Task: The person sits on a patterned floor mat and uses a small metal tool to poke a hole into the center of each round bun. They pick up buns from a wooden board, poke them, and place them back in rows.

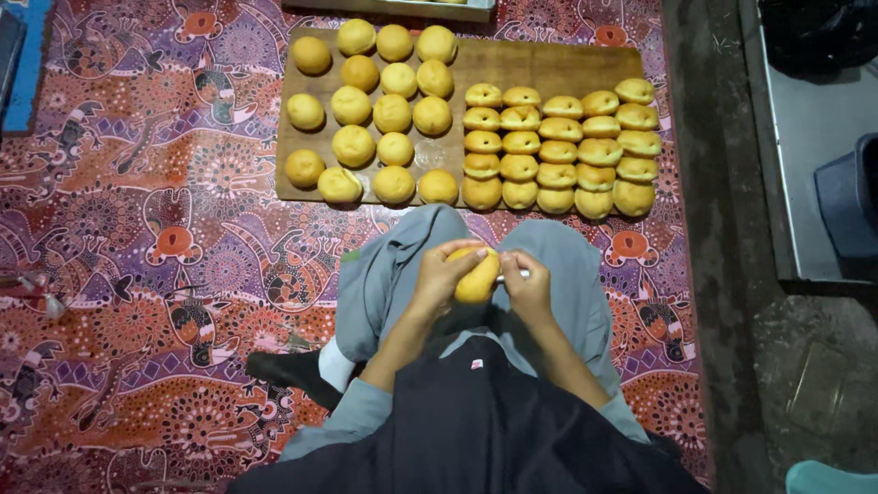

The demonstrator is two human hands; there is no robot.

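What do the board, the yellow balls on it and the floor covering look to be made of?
Board: apparently wood, matte brown with faint grain.
Balls: probably soft dough, smooth and matte; those on the right are pressed flatter with creases. The left hand and right hand grip one piece.
Covering: likely printed cloth or a mat, patterned; which one is unclear.

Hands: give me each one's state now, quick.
Left hand: closed around a yellow dough ball.
Right hand: closed, fingers on the same ball; a thin object seems pinched, cannot tell what.
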